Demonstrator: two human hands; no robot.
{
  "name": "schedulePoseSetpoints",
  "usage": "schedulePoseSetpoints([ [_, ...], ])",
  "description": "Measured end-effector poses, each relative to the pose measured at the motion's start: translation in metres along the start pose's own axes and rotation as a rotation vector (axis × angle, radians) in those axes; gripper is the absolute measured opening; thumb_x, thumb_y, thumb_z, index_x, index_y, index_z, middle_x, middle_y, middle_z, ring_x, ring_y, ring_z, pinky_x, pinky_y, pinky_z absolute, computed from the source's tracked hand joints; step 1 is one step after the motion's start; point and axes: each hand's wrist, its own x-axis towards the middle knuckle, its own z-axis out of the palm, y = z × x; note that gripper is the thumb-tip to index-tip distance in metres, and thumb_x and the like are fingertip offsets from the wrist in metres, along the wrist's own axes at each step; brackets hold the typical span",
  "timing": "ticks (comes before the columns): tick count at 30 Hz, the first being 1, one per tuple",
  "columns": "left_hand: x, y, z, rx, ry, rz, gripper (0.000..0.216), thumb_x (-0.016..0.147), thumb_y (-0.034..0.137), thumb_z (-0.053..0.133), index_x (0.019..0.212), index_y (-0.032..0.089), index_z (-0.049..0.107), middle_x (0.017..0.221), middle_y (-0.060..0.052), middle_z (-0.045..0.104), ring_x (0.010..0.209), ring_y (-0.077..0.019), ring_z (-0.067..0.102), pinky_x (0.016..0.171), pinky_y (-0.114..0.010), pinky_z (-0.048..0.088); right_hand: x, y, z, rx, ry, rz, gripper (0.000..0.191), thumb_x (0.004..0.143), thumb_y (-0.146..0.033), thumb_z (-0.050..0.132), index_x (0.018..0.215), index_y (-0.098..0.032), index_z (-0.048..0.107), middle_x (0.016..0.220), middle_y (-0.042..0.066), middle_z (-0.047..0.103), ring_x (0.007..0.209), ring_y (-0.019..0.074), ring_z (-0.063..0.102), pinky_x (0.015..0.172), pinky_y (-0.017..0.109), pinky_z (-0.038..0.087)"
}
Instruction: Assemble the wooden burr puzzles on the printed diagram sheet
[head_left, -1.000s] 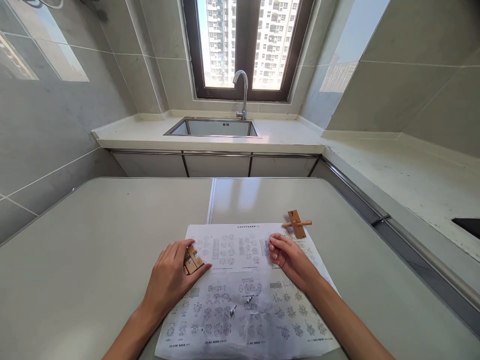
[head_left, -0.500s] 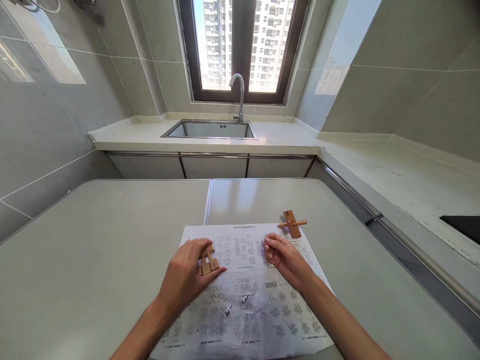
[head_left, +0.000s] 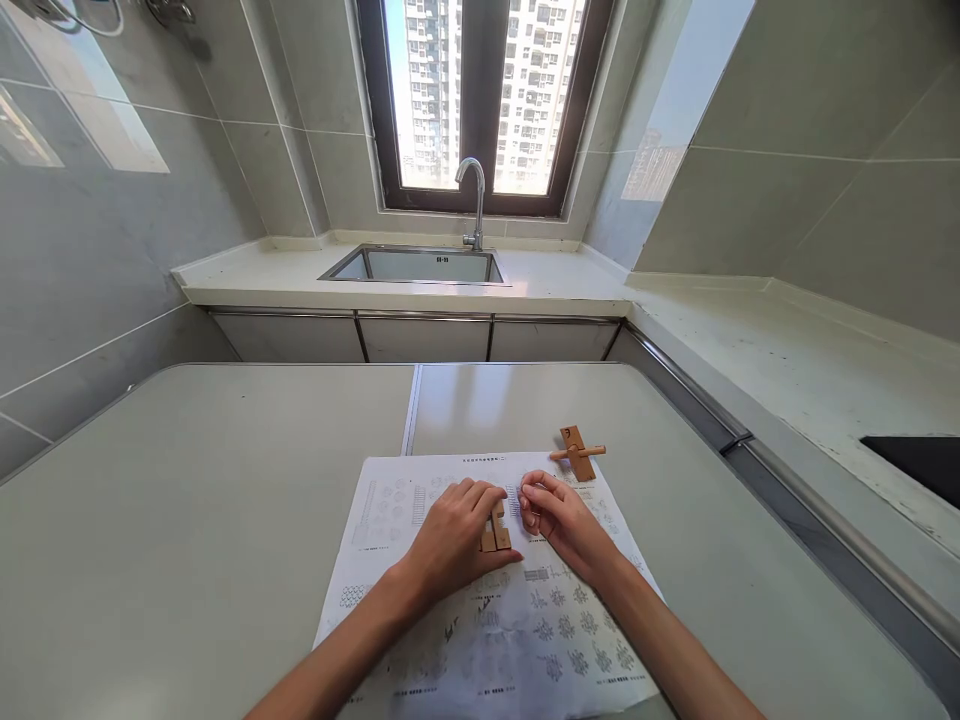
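My left hand point(head_left: 463, 532) is closed around a set of notched wooden puzzle pieces point(head_left: 496, 532), thumb below and fingers above. Part of the wood is hidden behind the fingers. Close to its right, my right hand point(head_left: 559, 518) has its fingers curled in; what they hold, if anything, does not show. A printed sheet point(head_left: 420, 650) with rows of small diagrams lies under both hands. Beyond my right hand, at the sheet's far right corner, rests a wooden cross-shaped piece point(head_left: 577, 454): a flat marked plate with a rod across it.
The sheet lies on a pale table point(head_left: 187, 520) with a seam down its far middle. Behind it are a counter with a sink point(head_left: 420, 281), a faucet point(head_left: 480, 205) and a window. Another counter point(head_left: 757, 350) runs along the right.
My left hand has moved right with the wooden pieces, close to my right hand. My right hand has stayed nearly in place, fingers still curled. The view has shifted slightly.
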Motion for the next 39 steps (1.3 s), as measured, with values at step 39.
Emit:
schedulePoseSetpoints([
  [39,-0.041,-0.014,-0.045,-1.056,-0.063,-0.408,0.059,0.091,0.031,0.075,0.14,0.026,0.042,0.112,-0.008,0.071,0.095,-0.0206,0.065,0.084,-0.033,0.047,-0.006,0.001,-0.009,-1.084,-0.099,-0.294,0.046,0.091,-0.025,0.071,0.136,-0.03,0.063,0.108,0.004,0.071,0.096,0.0241,0.067,0.085,0.037,0.055],
])
